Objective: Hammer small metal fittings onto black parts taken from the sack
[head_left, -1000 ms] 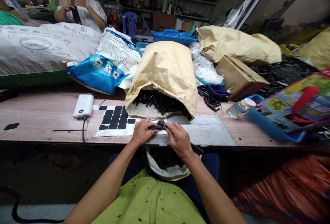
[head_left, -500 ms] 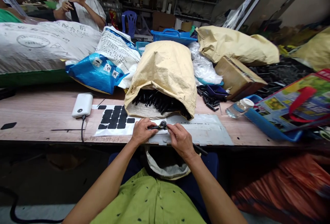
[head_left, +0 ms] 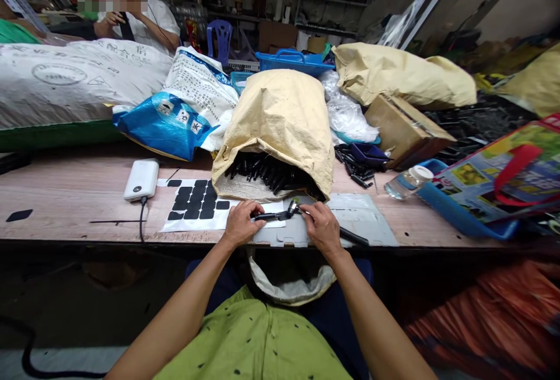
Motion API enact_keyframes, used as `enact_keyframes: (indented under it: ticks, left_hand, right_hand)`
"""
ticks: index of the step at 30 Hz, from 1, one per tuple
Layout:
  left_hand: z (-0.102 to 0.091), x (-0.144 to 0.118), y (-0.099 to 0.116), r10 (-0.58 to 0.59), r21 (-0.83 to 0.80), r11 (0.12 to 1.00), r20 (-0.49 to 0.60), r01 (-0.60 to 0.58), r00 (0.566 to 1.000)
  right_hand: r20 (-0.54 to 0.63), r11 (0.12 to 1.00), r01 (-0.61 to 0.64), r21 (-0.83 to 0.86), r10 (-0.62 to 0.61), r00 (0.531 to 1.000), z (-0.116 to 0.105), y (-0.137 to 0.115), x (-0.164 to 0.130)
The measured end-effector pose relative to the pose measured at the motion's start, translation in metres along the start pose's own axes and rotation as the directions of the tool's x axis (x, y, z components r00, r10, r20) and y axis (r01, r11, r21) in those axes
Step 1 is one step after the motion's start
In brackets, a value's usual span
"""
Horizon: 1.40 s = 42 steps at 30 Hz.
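My left hand (head_left: pixel 242 223) pinches one end of a slim black stick-like part (head_left: pixel 270 216) over the table's front edge. My right hand (head_left: pixel 322 227) is closed around a small hammer (head_left: pixel 353 236); its black handle sticks out to the lower right. The hammer's shiny head (head_left: pixel 291 208) stands just at the right end of the black part; I cannot tell whether they touch. Right behind both hands lies a tan sack (head_left: pixel 284 111), its mouth facing me, full of black slender pieces (head_left: pixel 266 171). A grey flat board (head_left: pixel 365 219) lies under the right hand.
A white sheet with black stickers (head_left: pixel 175 225) and a white power bank (head_left: pixel 141 178) with a cable lie left. Right are a lidded jar (head_left: pixel 406 182), a blue tray (head_left: pixel 476 225) and a wooden box (head_left: pixel 402 129). Filled sacks line the back; a person (head_left: pixel 153 24) sits beyond.
My right hand has moved right and turned the hammer, so its head is now further right and more of the handle shows. My left hand stays nearly in place with the black part.
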<state>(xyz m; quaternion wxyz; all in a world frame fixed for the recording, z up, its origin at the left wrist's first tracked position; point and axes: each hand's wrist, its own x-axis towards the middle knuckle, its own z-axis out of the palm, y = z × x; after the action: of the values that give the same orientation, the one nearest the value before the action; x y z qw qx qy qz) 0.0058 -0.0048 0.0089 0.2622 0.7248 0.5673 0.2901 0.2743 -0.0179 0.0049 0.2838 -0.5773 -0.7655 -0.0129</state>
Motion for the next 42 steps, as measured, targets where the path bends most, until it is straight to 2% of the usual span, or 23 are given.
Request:
enact_keyframes:
  ticks: [8, 12, 14, 17, 19, 21, 23, 25, 28, 32, 36, 38, 40, 42]
  left_hand:
    - [-0.001, 0.001, 0.001, 0.010, 0.021, 1.000, 0.000, -0.010, 1.000]
    - [-0.007, -0.011, 0.011, 0.110, 0.012, 0.994, -0.002, -0.110, 0.994]
    - [-0.007, -0.029, 0.022, 0.216, -0.044, 0.976, 0.062, -0.213, 0.974]
    - [0.004, -0.062, 0.041, 0.324, -0.146, 0.945, 0.300, -0.293, 0.897]
    - [0.018, -0.079, 0.050, 0.278, -0.071, 0.959, 0.438, -0.275, 0.855]
    - [0.035, -0.087, 0.052, 0.133, 0.106, 0.971, 0.501, -0.213, 0.855]
    - [0.050, -0.086, 0.051, -0.074, 0.308, 0.946, 0.507, -0.101, 0.859]
    - [0.060, -0.081, 0.048, -0.253, 0.467, 0.884, 0.487, -0.005, 0.836]
    - [0.067, -0.073, 0.045, -0.367, 0.571, 0.819, 0.448, 0.054, 0.815]
    - [0.068, -0.077, 0.041, -0.340, 0.540, 0.840, 0.440, 0.058, 0.831]
    - [0.062, -0.089, 0.043, -0.244, 0.452, 0.892, 0.466, 0.008, 0.850]
    - [0.053, -0.089, 0.051, -0.173, 0.370, 0.929, 0.504, -0.031, 0.846]
    - [0.039, -0.079, 0.061, -0.114, 0.248, 0.969, 0.512, -0.020, 0.851]
    - [0.023, -0.058, 0.070, -0.083, 0.117, 0.993, 0.440, 0.035, 0.894]
  right_hand:
    - [-0.012, 0.999, -0.017, -0.051, 0.016, 1.000, 0.003, -0.004, -0.003]
    - [-0.008, 0.999, -0.028, -0.047, 0.027, 1.000, 0.001, -0.004, -0.004]
    - [-0.006, 0.998, -0.033, -0.047, 0.033, 0.999, 0.000, -0.004, -0.004]
    - [0.004, 0.998, -0.038, -0.057, 0.038, 0.999, 0.000, -0.005, -0.004]
    - [0.006, 0.997, -0.042, -0.061, 0.042, 0.999, 0.000, -0.005, -0.004]
    - [0.003, 0.997, -0.045, -0.058, 0.045, 0.999, 0.000, -0.006, -0.004]
    - [-0.002, 0.997, -0.045, -0.055, 0.045, 0.999, 0.000, -0.005, -0.004]
    - [-0.005, 0.998, -0.045, -0.054, 0.045, 0.999, 0.000, -0.005, -0.004]
    - [-0.006, 0.997, -0.049, -0.053, 0.049, 0.999, 0.000, -0.005, -0.004]
    - [-0.004, 0.997, -0.053, -0.051, 0.053, 0.999, 0.000, -0.005, -0.005]
    - [-0.009, 0.998, -0.049, -0.050, 0.049, 0.999, 0.001, -0.005, -0.005]
    - [-0.009, 0.998, -0.049, -0.049, 0.049, 0.999, 0.001, -0.005, -0.005]
    - [-0.006, 0.997, -0.054, -0.050, 0.053, 0.999, 0.001, -0.005, -0.006]
    - [-0.004, 0.997, -0.059, -0.052, 0.059, 0.998, 0.001, -0.005, -0.006]
